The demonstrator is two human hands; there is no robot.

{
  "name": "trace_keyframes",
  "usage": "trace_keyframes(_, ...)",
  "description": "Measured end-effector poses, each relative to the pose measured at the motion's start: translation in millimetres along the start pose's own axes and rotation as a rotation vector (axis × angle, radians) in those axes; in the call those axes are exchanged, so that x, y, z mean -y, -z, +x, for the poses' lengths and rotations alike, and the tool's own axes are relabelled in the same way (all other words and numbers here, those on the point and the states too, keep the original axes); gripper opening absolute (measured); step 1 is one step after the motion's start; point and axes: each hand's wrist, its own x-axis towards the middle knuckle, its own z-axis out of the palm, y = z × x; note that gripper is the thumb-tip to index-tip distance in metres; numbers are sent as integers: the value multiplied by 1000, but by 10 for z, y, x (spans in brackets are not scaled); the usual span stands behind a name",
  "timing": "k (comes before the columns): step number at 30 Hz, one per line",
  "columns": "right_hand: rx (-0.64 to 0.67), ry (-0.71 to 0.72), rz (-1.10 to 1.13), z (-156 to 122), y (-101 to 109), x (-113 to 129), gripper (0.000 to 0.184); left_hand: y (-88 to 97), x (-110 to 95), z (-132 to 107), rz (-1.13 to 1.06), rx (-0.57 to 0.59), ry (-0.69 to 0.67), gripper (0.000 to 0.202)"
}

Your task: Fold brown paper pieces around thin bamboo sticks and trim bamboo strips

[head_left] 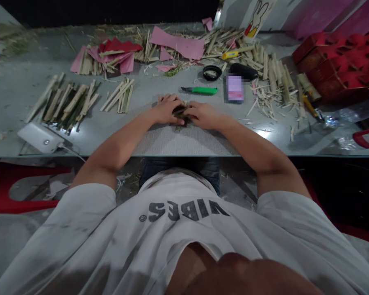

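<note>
At the middle of the table's near side, my two hands work close together on a small strip of bamboo (180, 111). My left hand (167, 109) curves over it, thumb and fingers bent around its left side. From the right, my right hand (205, 115) pinches the strip's other end. A dark patch and a short stick end (178, 128) show beneath the hands, but the fingers hide most of this. Just beyond the hands lies a green utility knife (203, 90). Split bamboo strips (118, 96) sit in a small pile left of my left hand.
Bamboo sticks (69, 102) and a white power bank (40, 137) are at left. Pink paper (178, 43), a black ring-shaped lid (212, 73), a phone (235, 88) and a yellow cutter (230, 55) lie beyond. Red egg-tray-like boxes (335, 61) stand right. The table's edge (184, 156) is near my body.
</note>
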Motion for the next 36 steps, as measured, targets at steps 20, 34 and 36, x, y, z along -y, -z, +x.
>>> trace_keyframes(20,26,-105,-89,2,128,-15,54,41,-44,-16,-18,14,19,96)
trace_keyframes(34,-70,-250,-93,76,14,-160,35,11,-5,1,-26,2,14,100)
trace_keyframes(36,-85,-330,-100,98,5,-176,37,13,-9,3,-25,6,21,102)
